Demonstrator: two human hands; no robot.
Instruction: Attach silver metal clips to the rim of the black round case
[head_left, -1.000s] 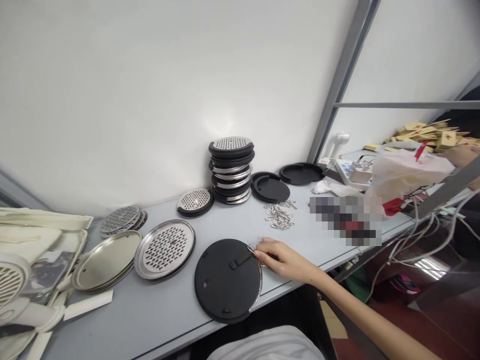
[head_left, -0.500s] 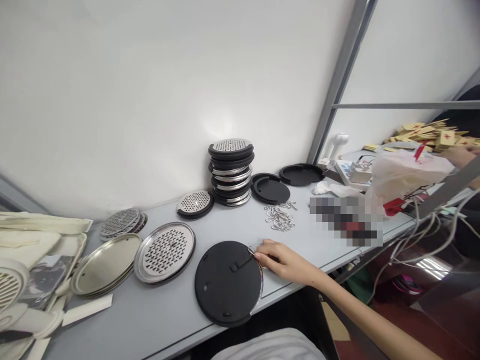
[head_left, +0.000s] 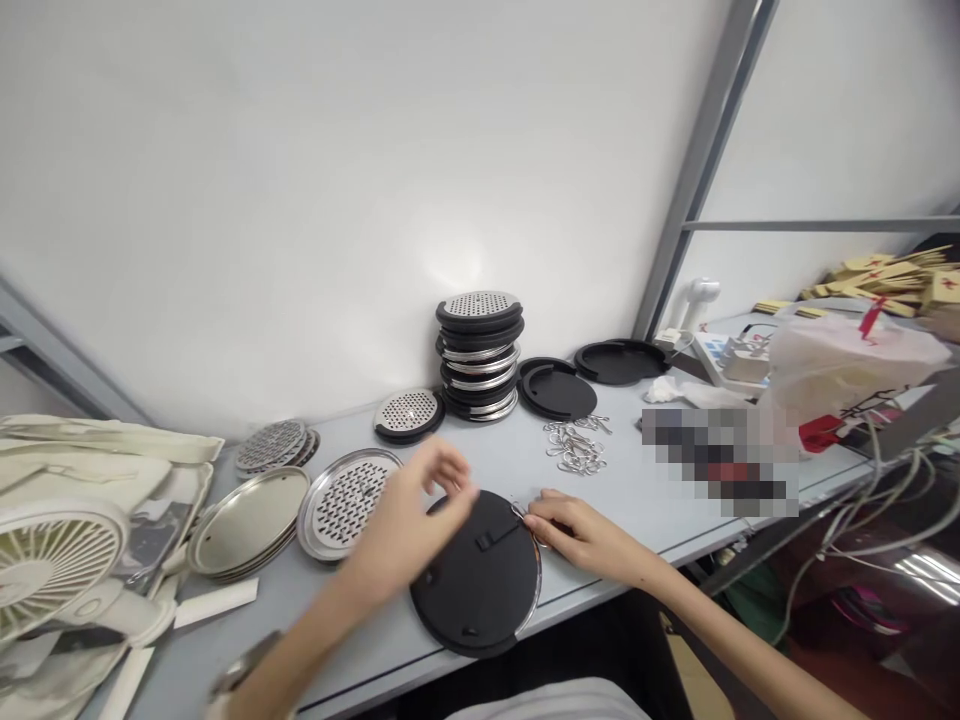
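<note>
A round black disc point(head_left: 480, 600) lies on the table edge in front of me, with a slotted tab on its face and a shiny metal rim at its right side. At its upper right edge my right hand point(head_left: 566, 527) pinches a small bent wire clip point(head_left: 519, 511). Over the disc's upper left part hovers my left hand point(head_left: 420, 515), fingers apart and slightly curled, with nothing seen in it. Behind lie several loose wire clips point(head_left: 577, 448). Left of the disc, partly covered by my left hand, is a perforated metal grater plate point(head_left: 345, 505).
A tall stack of black and silver discs point(head_left: 480, 355) stands by the wall beside one grater disc point(head_left: 409, 413). Black round trays point(head_left: 559, 388) are right of it. Plain metal plates point(head_left: 247, 522) and a small fan point(head_left: 56, 570) are left. A plastic bag point(head_left: 840, 360) stands right.
My left hand has come in from the lower left and is now above the disc. My right hand stays at the disc's edge with the wire clip. The view has shifted slightly left.
</note>
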